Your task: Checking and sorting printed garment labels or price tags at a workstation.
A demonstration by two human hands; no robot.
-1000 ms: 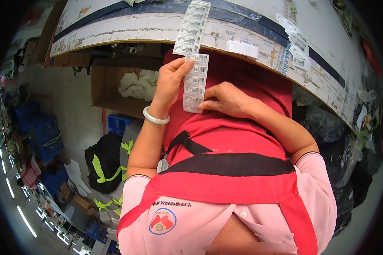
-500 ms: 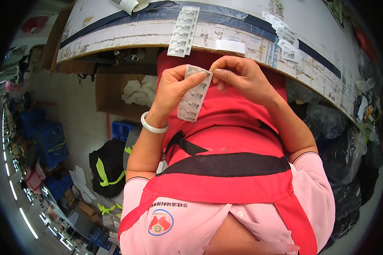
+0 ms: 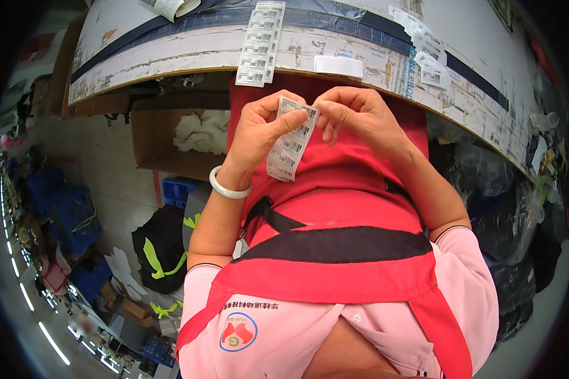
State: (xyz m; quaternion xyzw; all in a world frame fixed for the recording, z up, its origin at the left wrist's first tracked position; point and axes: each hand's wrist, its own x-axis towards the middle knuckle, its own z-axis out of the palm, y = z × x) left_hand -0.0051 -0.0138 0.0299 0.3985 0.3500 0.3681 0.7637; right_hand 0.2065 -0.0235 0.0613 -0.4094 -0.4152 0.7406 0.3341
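Observation:
My left hand (image 3: 262, 129) is closed on a strip of white barcode labels (image 3: 288, 151), thumb across its upper part, and the lower end hangs down in front of the red apron. A pale bangle circles my left wrist. At the strip's top right edge, the thumb and forefinger of my right hand (image 3: 355, 115) are pinched together against its corner; the other fingers curl below. Just beyond my hands, more barcode label strips (image 3: 257, 47) lie on the white table (image 3: 189, 69) and reach over its near edge. A folded white paper slip (image 3: 339, 66) rests beside them.
More label strips (image 3: 431, 68) lie on the table at the right, and a paper roll (image 3: 171, 7) at the far left. A cardboard box (image 3: 150, 142) with white cloth stands below the table. Dark plastic bags (image 3: 506, 227) fill the right; blue crates (image 3: 73, 211) stand left.
The label strip has tilted and curled slightly in my left hand. My right fingers stay by its top corner. The table and its labels have shifted a little left in view.

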